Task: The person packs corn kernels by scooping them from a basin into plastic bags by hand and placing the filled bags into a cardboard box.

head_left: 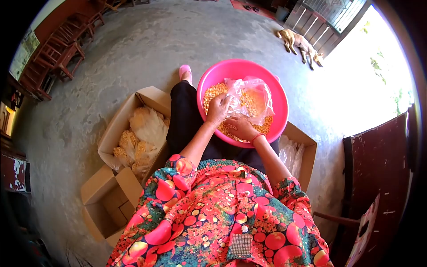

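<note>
A pink basin [282, 93] rests at my lap, holding loose yellow-orange corn kernels [214, 92]. Over the kernels lies a clear plastic bag [260, 100], its film spread open toward the far side, with some kernels seen in or through it. My left hand [218, 109] is closed, gripping the near left edge of the bag. Just right of it, my right hand [242, 127], with a red band at the wrist, reaches low into the kernels by the bag's near edge. Its fingertips are hidden among kernels and film, so their grip is unclear.
On the left, a cardboard box [111, 129] holds filled bags of corn [144, 127]; an open carton [106, 207] stands nearer. Another box [307, 144] with clear plastic sits right. A dog [301, 44] lies by the bright doorway. Wooden chairs [60, 53] line the left wall.
</note>
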A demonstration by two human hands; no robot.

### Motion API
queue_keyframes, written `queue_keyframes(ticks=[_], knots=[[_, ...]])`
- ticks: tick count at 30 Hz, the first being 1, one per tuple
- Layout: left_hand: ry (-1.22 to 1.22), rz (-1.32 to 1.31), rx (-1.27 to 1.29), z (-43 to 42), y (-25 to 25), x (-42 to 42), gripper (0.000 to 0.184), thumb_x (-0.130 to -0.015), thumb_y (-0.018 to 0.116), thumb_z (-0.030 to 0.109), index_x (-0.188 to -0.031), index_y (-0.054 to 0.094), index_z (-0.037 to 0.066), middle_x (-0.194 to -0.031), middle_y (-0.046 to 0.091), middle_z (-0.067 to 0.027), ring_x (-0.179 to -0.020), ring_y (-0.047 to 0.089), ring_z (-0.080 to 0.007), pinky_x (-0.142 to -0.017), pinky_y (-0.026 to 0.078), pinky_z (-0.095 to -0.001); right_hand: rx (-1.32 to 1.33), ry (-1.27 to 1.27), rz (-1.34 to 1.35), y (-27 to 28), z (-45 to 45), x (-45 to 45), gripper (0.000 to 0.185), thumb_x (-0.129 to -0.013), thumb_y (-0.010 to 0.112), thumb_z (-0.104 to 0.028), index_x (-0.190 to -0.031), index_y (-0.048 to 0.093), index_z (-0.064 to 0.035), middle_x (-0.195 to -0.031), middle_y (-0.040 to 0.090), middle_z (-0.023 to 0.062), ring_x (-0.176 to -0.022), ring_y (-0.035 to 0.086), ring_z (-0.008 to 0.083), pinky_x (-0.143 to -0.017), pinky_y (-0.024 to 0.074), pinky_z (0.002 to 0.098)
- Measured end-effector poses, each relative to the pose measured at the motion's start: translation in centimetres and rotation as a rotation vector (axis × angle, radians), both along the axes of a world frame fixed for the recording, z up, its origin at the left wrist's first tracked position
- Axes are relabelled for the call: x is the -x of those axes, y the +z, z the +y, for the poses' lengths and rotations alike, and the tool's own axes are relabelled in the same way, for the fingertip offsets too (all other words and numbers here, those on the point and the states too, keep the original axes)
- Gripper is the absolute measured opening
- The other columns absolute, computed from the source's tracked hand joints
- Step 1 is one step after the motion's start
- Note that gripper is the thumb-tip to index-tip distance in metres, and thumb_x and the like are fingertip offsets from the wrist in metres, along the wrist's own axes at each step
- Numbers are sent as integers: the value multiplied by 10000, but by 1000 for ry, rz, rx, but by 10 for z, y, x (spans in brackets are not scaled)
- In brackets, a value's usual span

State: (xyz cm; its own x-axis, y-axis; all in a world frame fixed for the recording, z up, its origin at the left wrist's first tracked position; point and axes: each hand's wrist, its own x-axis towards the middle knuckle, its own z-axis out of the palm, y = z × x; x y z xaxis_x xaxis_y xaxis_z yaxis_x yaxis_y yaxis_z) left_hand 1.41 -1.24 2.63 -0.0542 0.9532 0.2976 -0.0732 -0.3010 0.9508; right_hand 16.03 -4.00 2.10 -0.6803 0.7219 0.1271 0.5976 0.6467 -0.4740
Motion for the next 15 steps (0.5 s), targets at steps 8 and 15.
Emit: queue_keyframes(ticks=[8,15], knots=[[-60,39,30,5,-13,-1,148,-814,518,165,-846,575,33,-599,488,45,-462,419,-17,-391,340,-186,198,-18,-219,1,-8,-10,267,-785,435,-278,-786,508,-21,-719,545,185,-666,517,340,-616,398,415],[-62,61,28,5,-15,-3,146,-812,518,158,-859,579,34,-612,508,34,-467,434,-21,-387,344,-184,487,-177,-168,11,-6,-11,281,-779,467,-285,-852,563,-31,-752,577,131,-720,551,239,-677,417,352]])
